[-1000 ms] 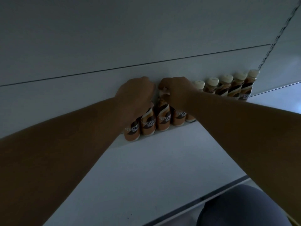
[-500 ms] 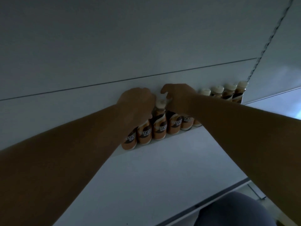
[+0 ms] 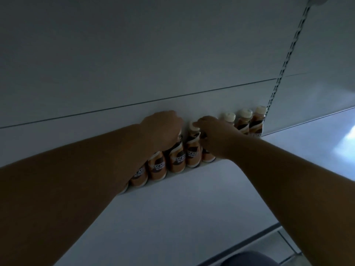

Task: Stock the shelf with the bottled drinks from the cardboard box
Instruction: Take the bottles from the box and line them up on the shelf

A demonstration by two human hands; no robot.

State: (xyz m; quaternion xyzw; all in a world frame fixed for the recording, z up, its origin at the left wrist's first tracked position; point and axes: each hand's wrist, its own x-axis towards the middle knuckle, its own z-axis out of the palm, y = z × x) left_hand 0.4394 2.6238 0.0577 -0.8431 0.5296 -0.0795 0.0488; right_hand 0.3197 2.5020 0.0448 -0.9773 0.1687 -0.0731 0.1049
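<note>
A row of brown bottled drinks (image 3: 192,150) with pale caps stands at the far edge of the white shelf (image 3: 172,208), against the back panel. The left hand (image 3: 161,131) is curled over the tops of the bottles at the left of the row, its grip closed on one there. The right hand (image 3: 215,137) reaches in just right of it, fingertips (image 3: 197,124) touching a bottle cap (image 3: 193,125); whether this grip is closed, I cannot tell. Three more bottles (image 3: 244,120) stand farther right, beside a slotted metal rail (image 3: 284,64).

Dim, underexposed, soft — brighter glare far right
</note>
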